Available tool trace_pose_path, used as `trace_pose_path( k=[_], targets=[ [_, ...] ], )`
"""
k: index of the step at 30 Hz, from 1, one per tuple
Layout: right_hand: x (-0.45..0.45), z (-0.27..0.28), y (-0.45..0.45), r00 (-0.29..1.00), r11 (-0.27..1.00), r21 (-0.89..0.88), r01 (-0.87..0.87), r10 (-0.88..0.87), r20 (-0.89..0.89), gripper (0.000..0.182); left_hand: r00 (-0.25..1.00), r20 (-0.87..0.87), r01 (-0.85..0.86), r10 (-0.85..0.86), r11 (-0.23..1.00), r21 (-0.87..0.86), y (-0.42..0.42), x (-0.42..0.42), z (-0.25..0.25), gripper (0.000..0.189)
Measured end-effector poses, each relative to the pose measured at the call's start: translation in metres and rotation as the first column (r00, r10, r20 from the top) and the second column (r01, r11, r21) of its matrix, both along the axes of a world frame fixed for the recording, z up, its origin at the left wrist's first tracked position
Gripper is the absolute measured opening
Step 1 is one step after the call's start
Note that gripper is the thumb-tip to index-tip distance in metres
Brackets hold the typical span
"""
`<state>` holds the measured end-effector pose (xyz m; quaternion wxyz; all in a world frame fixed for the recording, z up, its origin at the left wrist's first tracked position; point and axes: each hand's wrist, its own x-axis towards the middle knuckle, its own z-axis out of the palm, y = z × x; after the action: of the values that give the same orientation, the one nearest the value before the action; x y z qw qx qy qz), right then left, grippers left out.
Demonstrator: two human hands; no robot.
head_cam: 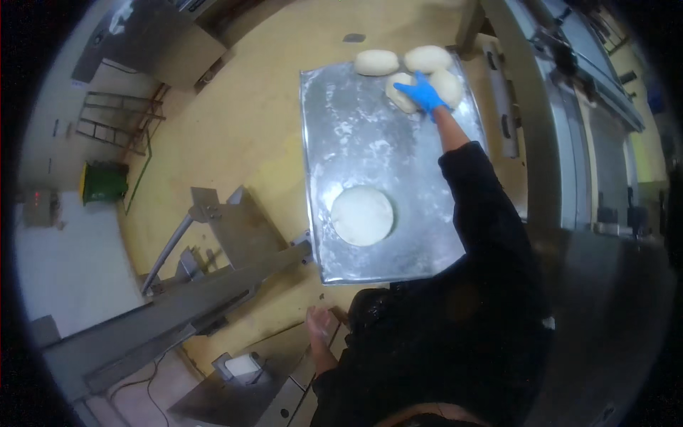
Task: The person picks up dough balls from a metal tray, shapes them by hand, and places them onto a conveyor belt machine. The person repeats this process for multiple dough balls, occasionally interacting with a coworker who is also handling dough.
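Observation:
My right hand (425, 97), in a blue glove, reaches to the far right corner of a metal-topped table (368, 155). Its spread fingers rest over a pale dough piece (396, 92), partly covering it. Another dough piece (449, 88) sits right beside the glove. Two more lie along the far edge: an oblong one (376, 63) and a rounder one (428, 57). Nearer to me on the table is a large round, flat-looking dough piece (363, 216). My left hand (318, 321), without a blue glove, hangs low at my side, off the table, with nothing visible in it.
White flour streaks the tabletop. A metal machine arm (213, 299) comes close to the table's near left corner. Large metal equipment (549, 117) stands along the right. Behind my left hand is a metal cabinet (245, 395). A green bin (105, 182) and a ladder (120, 120) stand far left.

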<state>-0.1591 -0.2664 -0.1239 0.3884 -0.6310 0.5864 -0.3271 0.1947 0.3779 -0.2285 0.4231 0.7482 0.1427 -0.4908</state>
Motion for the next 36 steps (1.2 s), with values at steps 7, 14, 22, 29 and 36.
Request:
trace_pose_path(
  k=[7, 14, 22, 29, 36],
  targets=[
    [0.051, -0.007, -0.022, 0.77, 0.993, -0.001, 0.12, -0.093, -0.631, 0.079, 0.984, -0.16, -0.05, 0.075, 0.987, 0.153, 0.026, -0.017, -0.035, 0.057],
    [0.008, -0.02, 0.058, 0.863, 0.916, 0.399, -0.035, -0.174, 0.475, 0.062, 0.951, -0.257, 0.125, -0.172, 0.974, -0.191, -0.008, 0.03, -0.08, 0.033],
    [0.04, 0.065, 0.237, 0.741, 0.903, 0.418, 0.098, -0.346, 0.576, 0.057, 0.834, 0.55, 0.282, -0.035, 0.885, -0.372, -0.251, 0.061, 0.139, 0.032],
    [0.116, 0.165, 0.317, 0.946, 0.992, 0.122, -0.037, -0.004, 0.323, 0.07, 0.805, 0.154, 0.463, -0.572, 0.445, -0.767, -0.354, -0.087, 0.19, 0.059],
    [0.146, 0.124, 0.32, 0.785, 0.973, -0.036, 0.23, -0.164, 0.597, 0.062, 0.694, -0.23, 0.19, -0.682, 0.481, -0.856, -0.345, -0.091, 0.192, 0.061]
  ],
)
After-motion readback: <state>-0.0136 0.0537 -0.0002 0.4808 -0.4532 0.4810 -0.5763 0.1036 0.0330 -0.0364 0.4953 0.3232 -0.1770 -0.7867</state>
